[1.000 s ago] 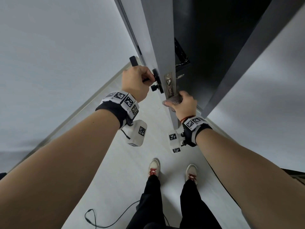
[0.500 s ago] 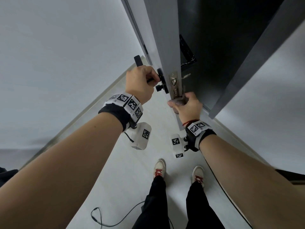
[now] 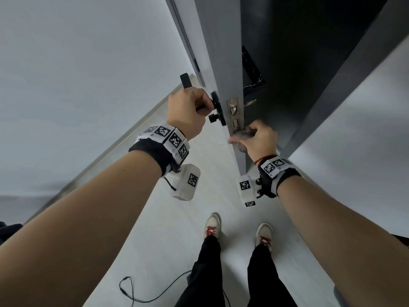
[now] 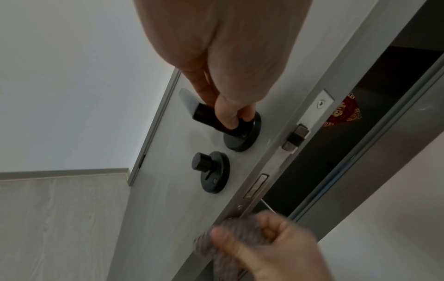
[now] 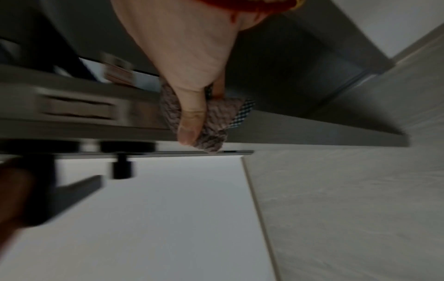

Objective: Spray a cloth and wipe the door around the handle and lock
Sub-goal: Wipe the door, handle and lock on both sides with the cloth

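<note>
**Door edge under the cloth, handle side not yet shown wiped**

Door (image 3: 218,63) stands ajar, its narrow edge toward the person, and it is the largest thing in the head view. The wiping looks well under way: the spraying must be done, judging by the cloth already at work, and no spray bottle shows. Whether the pale face around the handle and lock has been wiped I cannot tell.

The right hand (image 3: 259,140) has fingers and thumb curled round the bunched grey cloth (image 5: 211,123), pressing it on the door edge just below the metal lock plate (image 3: 233,114). The left hand (image 3: 186,111) has fingers wrapped on the black handle (image 4: 216,119), steadying the door.

The left wrist view alone shows the pale face, the round thumb-turn (image 4: 204,165) below the handle and the latch bolt (image 4: 296,136). The right wrist view, blurred, alone shows the thumb lying along the cloth and a checked corner of it.
</note>
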